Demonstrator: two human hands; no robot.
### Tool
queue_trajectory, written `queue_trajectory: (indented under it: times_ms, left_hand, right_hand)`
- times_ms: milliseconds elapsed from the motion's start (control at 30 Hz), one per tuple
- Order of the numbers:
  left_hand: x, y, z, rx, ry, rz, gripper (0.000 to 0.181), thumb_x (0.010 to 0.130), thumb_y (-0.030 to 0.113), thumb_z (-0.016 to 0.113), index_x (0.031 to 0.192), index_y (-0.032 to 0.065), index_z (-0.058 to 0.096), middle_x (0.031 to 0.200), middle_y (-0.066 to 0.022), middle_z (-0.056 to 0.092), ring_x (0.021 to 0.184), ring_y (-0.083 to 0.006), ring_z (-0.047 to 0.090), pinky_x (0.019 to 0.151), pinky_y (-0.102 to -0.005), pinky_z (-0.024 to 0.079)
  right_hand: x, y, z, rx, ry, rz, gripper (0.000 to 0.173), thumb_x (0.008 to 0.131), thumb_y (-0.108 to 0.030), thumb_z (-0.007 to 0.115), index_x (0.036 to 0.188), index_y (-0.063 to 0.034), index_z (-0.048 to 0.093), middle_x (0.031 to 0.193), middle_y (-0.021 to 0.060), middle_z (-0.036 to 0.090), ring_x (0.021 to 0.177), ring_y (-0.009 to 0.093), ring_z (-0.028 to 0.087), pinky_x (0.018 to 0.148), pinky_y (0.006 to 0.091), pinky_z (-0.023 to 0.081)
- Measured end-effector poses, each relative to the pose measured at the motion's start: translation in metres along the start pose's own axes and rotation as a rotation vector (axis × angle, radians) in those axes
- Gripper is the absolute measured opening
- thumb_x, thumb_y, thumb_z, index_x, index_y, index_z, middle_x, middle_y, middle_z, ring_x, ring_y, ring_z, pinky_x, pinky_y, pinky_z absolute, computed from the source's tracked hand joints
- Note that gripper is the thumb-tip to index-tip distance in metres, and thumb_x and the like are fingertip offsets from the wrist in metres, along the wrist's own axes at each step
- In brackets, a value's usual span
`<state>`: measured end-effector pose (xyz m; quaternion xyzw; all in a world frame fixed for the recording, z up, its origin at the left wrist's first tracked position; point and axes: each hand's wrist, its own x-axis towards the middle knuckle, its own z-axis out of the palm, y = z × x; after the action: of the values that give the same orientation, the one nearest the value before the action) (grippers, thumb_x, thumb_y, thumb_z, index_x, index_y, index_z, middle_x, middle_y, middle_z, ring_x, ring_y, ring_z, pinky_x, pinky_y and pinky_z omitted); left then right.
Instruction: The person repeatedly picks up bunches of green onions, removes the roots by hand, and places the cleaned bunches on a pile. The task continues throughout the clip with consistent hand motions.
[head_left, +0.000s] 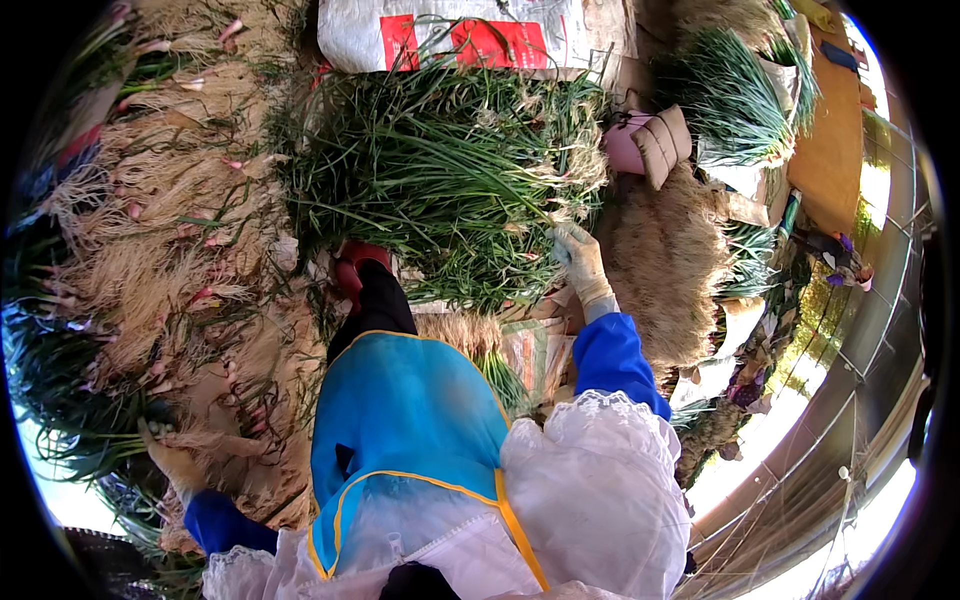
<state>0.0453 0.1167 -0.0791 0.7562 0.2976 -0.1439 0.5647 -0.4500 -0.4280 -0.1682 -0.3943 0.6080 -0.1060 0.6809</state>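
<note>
A light glove covers my right hand (577, 255), whose fingers are closed on the base of long green onion stalks (480, 176). Those stalks lie across a large heap of loose green onions (420, 247) in front of me. Out at the lower left, my left hand (169, 450), also gloved, is at the edge of piled green onions (52, 382); whether its fingers grip any stalks cannot be made out. Pale, stringy onion roots (165, 262) with pinkish bulbs cover the ground between that hand and the heap.
A white and red woven sack (472, 37) lies beyond the heap. A pink object with a tied beige cushion (661, 146) is to its right. More bundled green onions (735, 97) stand at the upper right, and another bundle (499, 375) lies beside my blue apron. Netting curves along the right.
</note>
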Motion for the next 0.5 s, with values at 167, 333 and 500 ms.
queue_trajectory:
  times_ms: [167,333,500]
  left_hand:
    - [-0.028,0.02,0.029,-0.121,0.055,-0.108,0.031,0.087,0.025,0.06,0.063,0.017,0.043,0.057,0.0059,0.037,0.052,-0.0082,0.037,0.05,-0.0229,0.034]
    - [-0.008,0.006,0.009,-0.152,-0.038,-0.098,0.028,0.086,0.035,0.061,0.07,0.0138,0.05,0.06,0.0059,0.038,0.054,-0.0074,0.037,0.051,-0.0227,0.031]
    - [-0.016,0.0,0.018,-0.216,0.03,-0.127,0.027,0.085,0.038,0.058,0.081,0.0116,0.057,0.065,-0.0007,0.05,0.057,-0.0166,0.046,0.055,-0.0341,0.04]
  right_hand:
    - [-0.043,-0.027,0.014,0.198,-0.139,-0.072,0.023,0.088,-0.021,0.055,0.086,0.0023,0.055,0.056,-0.0027,0.036,0.05,0.009,0.032,0.052,0.0235,0.03]
    - [-0.063,-0.057,0.036,0.268,-0.196,-0.054,0.023,0.091,-0.025,0.054,0.083,-0.0024,0.055,0.058,-0.0032,0.037,0.049,0.007,0.029,0.048,0.0213,0.025]
    - [-0.043,-0.071,0.044,-0.824,-0.098,-0.176,0.027,0.087,-0.026,0.051,0.103,-0.0046,0.058,0.081,0.0108,0.055,0.072,0.024,0.054,0.064,0.0338,0.043]
